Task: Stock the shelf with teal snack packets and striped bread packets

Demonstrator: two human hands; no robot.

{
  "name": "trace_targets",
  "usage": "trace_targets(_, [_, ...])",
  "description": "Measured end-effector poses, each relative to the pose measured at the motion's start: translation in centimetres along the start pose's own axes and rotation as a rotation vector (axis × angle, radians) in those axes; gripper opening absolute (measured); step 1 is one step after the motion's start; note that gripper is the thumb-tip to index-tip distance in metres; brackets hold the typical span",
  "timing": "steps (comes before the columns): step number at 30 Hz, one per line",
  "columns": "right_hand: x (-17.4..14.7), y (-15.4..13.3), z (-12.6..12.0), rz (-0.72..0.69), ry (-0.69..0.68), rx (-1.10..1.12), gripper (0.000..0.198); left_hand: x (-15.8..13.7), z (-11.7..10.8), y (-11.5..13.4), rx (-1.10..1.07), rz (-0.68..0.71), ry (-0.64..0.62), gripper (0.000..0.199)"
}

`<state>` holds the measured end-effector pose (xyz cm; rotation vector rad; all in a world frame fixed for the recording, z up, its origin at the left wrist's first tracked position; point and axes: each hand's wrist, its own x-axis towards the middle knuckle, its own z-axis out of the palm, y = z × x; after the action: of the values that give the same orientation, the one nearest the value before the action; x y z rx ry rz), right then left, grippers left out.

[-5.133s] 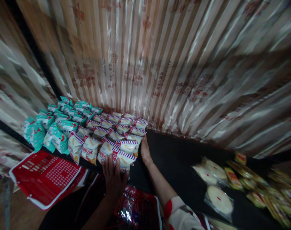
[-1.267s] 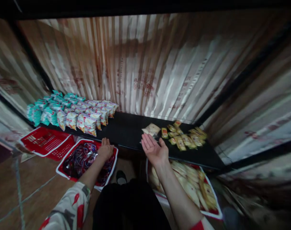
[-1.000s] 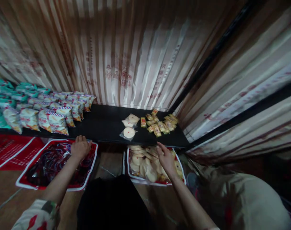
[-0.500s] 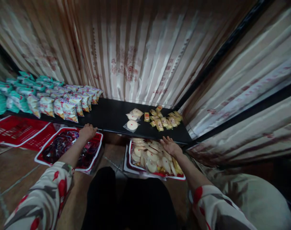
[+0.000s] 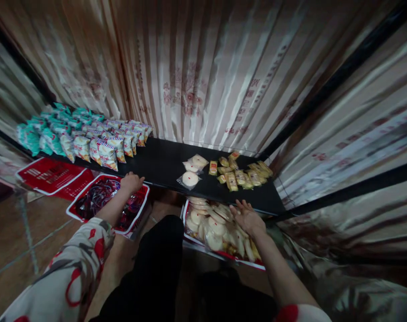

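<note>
My left hand (image 5: 132, 182) rests at the front edge of a black shelf (image 5: 156, 156), beside a red basket (image 5: 142, 210) with a white rim. Its fingers look stretched out and hold nothing visible. In that basket lie dark, shiny purple-red packets (image 5: 104, 197). Over the right side of a second basket (image 5: 257, 265), my right hand (image 5: 248, 218) has its fingers spread, close to the shelf edge. This basket is heaped with round pale crackers in clear wrappers (image 5: 215, 228). My right palm is turned down, and what it touches underneath is hidden.
On the shelf stand teal bags (image 5: 51, 141) and white snack bags (image 5: 102, 152) at left. Wrapped round crackers (image 5: 190, 179) and small yellow packets (image 5: 240, 177) lie at right. Pleated curtains (image 5: 190, 89) and black frame bars (image 5: 324, 94) surround it. A red bag (image 5: 52, 174) lies at left.
The view has turned, so the shelf and baskets sit further right in the picture. My legs have shifted. Both hands stay near the same spots by the shelf edge.
</note>
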<state>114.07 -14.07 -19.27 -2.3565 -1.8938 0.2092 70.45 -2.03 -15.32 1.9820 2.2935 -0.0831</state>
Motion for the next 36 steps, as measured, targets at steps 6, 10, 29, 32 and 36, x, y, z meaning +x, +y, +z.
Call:
trace_targets(6, [-0.6,1.3,1.3,0.007,0.023,0.081,0.069,-2.1,-0.1,0.5,-0.145,-0.084,0.175,0.049])
trace_targets(10, [-0.7,1.5,2.0,-0.008,0.211,0.321,0.069,-4.7,0.2,1.3,-1.262,-0.277,0.195,0.037])
trace_targets(29, [0.8,-9.2,-0.9,0.539,0.009,1.747,0.014,-2.4,-2.3,7.7,-2.236,-0.700,-0.482,0.024])
trace_targets(32, [1.1,-10.3,-0.7,0.558,-0.031,1.754,0.009,-2.7,-1.5,8.7,-2.179,-0.720,-0.537,0.021])
trace_targets(36, [1.5,-11.5,-0.3,0.543,-0.049,1.774,0.012,-2.4,-1.0,10.6,-2.088,-0.707,-0.573,0.016])
